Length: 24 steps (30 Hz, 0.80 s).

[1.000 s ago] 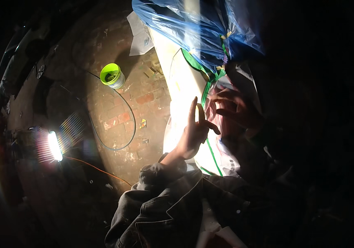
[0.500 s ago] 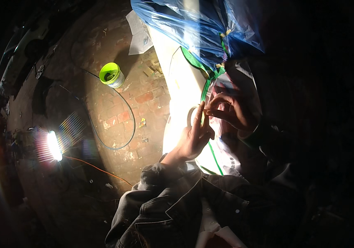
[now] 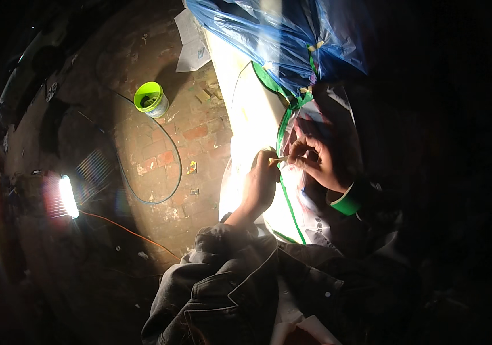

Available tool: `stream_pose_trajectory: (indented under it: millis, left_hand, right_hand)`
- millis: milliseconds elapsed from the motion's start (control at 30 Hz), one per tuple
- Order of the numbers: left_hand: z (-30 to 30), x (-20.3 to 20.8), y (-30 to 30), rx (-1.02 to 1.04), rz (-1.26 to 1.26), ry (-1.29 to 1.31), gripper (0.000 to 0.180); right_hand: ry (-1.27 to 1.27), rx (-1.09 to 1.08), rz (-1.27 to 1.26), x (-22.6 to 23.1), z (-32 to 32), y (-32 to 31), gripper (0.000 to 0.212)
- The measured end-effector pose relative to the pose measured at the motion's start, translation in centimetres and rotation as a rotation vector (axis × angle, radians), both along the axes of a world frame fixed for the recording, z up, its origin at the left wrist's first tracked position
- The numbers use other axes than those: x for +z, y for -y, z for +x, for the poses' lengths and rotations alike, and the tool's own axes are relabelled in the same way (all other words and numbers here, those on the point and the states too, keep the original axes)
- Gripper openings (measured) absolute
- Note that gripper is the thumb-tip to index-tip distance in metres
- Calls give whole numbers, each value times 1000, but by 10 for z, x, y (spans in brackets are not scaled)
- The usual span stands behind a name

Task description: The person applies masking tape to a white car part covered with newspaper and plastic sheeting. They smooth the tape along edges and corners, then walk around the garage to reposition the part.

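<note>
Dark jacket [image 3: 240, 287] is filling the near edge, both forearms reaching up from it toward a bright white panel [image 3: 251, 123], the landmark here. Left hand [image 3: 260, 184] is resting against the panel's lit face, fingers curled together, fingertips meeting a small pale strip [image 3: 278, 160] at the panel's green-taped edge [image 3: 285, 190]. Right hand [image 3: 320, 161], just right of that edge, is pinching the other end of the strip between thumb and fingertips; a green cuff [image 3: 346, 204] is showing at its wrist. Clear plastic sheeting [image 3: 309, 201] is lying under the right hand, right of the panel. Above the panel, blue plastic sheeting [image 3: 280, 34] is draping over its top. Left of the panel, a brick floor [image 3: 194, 132] is carrying a black cable [image 3: 171, 149] loop, a green bucket [image 3: 151, 99] and, farther left, a glaring work light [image 3: 66, 196] with an orange cord [image 3: 125, 227].
</note>
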<state>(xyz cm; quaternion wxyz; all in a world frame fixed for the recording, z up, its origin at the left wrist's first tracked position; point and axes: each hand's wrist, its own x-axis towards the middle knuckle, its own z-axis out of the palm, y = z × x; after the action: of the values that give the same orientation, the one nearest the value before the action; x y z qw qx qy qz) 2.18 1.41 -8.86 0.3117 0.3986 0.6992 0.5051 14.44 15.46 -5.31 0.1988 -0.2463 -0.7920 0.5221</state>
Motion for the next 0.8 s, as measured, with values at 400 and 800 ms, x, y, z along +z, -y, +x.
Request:
stream_pose_trajectory:
  millis: [400, 800]
  left_hand:
    - [-5, -21, -3, -5, 97, 1089, 8]
    - [-22, -52, -38, 179, -4, -228, 58]
  right_hand:
    - [-185, 175, 713, 20, 1, 12, 22]
    - [-14, -363, -264, -53, -12, -114, 16]
